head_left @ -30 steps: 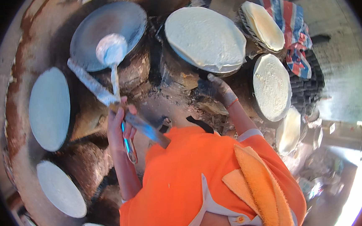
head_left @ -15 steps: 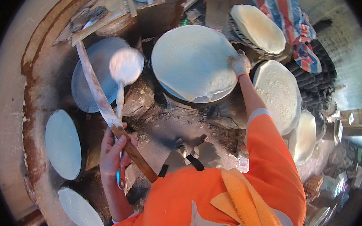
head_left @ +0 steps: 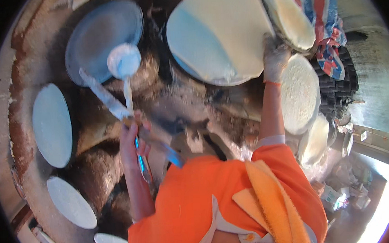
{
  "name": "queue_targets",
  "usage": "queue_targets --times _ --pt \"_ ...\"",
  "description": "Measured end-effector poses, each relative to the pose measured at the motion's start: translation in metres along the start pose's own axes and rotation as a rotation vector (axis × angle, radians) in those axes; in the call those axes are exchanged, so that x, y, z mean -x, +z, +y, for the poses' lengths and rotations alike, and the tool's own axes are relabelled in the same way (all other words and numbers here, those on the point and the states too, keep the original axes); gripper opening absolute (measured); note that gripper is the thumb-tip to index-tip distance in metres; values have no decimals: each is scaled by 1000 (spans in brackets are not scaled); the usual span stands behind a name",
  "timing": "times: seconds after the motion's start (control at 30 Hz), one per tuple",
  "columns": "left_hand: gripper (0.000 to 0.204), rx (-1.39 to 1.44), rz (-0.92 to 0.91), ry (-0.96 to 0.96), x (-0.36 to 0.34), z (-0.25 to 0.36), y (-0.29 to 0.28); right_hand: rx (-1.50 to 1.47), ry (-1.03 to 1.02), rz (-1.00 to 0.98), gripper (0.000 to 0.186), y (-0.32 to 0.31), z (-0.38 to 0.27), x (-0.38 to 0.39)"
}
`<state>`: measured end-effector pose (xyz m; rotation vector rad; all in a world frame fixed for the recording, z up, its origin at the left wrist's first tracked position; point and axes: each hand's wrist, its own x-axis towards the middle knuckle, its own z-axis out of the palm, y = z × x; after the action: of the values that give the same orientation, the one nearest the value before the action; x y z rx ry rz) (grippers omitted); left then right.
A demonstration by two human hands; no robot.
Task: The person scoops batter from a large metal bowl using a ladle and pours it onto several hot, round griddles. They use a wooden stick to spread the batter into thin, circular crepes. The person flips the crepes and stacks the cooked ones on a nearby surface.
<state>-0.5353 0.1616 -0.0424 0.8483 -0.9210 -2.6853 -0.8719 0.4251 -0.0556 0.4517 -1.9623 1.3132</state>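
The ladle (head_left: 124, 63), its round bowl coated white, is hanging over the blackened stove top at about 11 o'clock, just beside the lower right rim of an empty grey griddle (head_left: 103, 40). Its thin handle is running down to the left hand (head_left: 133, 144), whose fingers are wrapping tight around it together with a long flat spatula (head_left: 112, 102) smeared in batter and slanting toward 10 o'clock. At 1 o'clock the right hand (head_left: 275, 61), in a pale glove, is gripping the right edge of a large white flatbread (head_left: 220, 31) that is covering its griddle. Further round breads are lying at 9, 8 and 7 o'clock and stacking at 2 and 3 o'clock beside a striped cloth (head_left: 325, 22).
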Motion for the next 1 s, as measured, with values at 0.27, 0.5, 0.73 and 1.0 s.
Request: queue_targets --times 0.27,0.5,0.73,1.0 --pt "36 -292 26 8 -30 -8 39 -287 427 102 25 -144 -2 -11" --pt "41 -233 -348 -12 -30 -56 84 608 789 409 33 -334 113 74" --pt "39 -315 -375 -61 -8 -118 166 1103 1183 -24 33 -382 181 75" --pt "31 -679 -307 -174 7 -145 268 535 1276 -12 43 -411 185 67"
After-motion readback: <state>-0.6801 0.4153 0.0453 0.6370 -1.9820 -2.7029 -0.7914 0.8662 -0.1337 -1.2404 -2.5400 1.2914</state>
